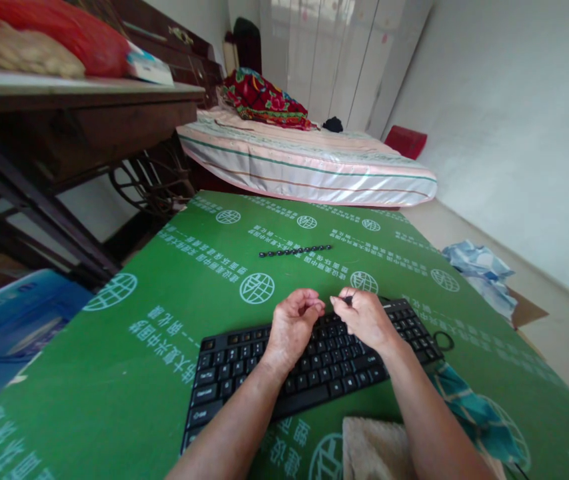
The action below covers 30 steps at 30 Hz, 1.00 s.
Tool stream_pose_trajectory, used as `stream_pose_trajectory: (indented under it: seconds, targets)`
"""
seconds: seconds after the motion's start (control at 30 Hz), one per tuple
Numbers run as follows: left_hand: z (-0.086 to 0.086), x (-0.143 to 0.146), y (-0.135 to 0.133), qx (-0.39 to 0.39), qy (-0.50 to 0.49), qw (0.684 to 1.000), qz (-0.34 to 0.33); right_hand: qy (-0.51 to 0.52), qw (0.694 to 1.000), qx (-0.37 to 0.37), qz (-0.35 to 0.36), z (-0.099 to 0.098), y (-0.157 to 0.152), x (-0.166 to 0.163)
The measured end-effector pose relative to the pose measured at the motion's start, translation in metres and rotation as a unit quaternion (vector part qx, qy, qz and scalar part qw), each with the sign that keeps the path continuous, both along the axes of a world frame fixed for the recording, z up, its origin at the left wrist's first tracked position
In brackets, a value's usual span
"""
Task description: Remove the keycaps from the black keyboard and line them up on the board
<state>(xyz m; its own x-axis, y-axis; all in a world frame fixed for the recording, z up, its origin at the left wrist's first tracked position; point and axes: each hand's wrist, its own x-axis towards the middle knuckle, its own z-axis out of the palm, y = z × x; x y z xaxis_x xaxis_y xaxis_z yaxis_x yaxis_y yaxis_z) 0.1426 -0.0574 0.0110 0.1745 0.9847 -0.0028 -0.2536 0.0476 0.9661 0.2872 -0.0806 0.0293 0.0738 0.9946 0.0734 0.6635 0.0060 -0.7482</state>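
Note:
A black computer keyboard (309,393) lies slantwise on the green board, under both my forearms. My left hand (295,323) is above its far edge, thumb and fingertips pressed together; whether anything is between them I cannot make out. My right hand (364,317) is just beside it, fingers curled in a pinch, with a small black piece (348,300) showing at the fingertips. Its kind is too small to tell. Beyond the hands a row of several small dark pieces (294,251) lies on the board. The keyboard's far row is partly covered by my hands.
The printed green board (164,360) fills the foreground. A beige cloth (372,447) and a teal checked cloth (479,413) lie near my right forearm, by a black cable loop (444,341). A bed (304,157) stands behind, a wooden table (84,107) at left, a blue box (14,327) below it.

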Motion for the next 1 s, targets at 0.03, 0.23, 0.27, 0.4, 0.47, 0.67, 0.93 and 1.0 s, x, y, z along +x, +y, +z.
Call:
stream_pose_trajectory:
  seconds: [0.03,0.23,0.27,0.4,0.47,0.67,0.93,1.0]
  targets:
    - [0.000,0.000,0.000,0.004,0.005,1.000,-0.002,0.033,0.999,-0.022,-0.008,-0.001,0.000,0.002]
    - [-0.004,0.000,-0.002,0.080,0.111,0.990,-0.020,0.093,0.993,-0.053,-0.046,-0.009,0.003,0.006]
    - [-0.004,0.000,-0.003,0.098,0.135,0.986,-0.022,0.097,0.993,-0.049,-0.052,-0.010,0.003,0.006]
    - [-0.007,0.001,-0.007,0.181,0.244,0.952,-0.034,0.110,0.992,-0.032,-0.055,-0.012,0.004,0.004]
    - [-0.007,0.001,-0.008,0.242,0.315,0.917,-0.043,0.112,0.992,-0.027,-0.054,-0.013,0.004,0.004]
    - [0.000,0.003,-0.008,0.315,0.458,0.826,-0.097,0.141,0.987,-0.006,-0.074,-0.018,0.003,0.004]
    - [0.002,0.007,-0.006,0.316,0.517,0.788,-0.105,0.188,0.978,0.004,-0.086,-0.023,0.003,0.005]
    - [0.003,0.008,-0.006,0.313,0.538,0.776,-0.104,0.196,0.977,0.005,-0.087,-0.024,0.004,0.004]
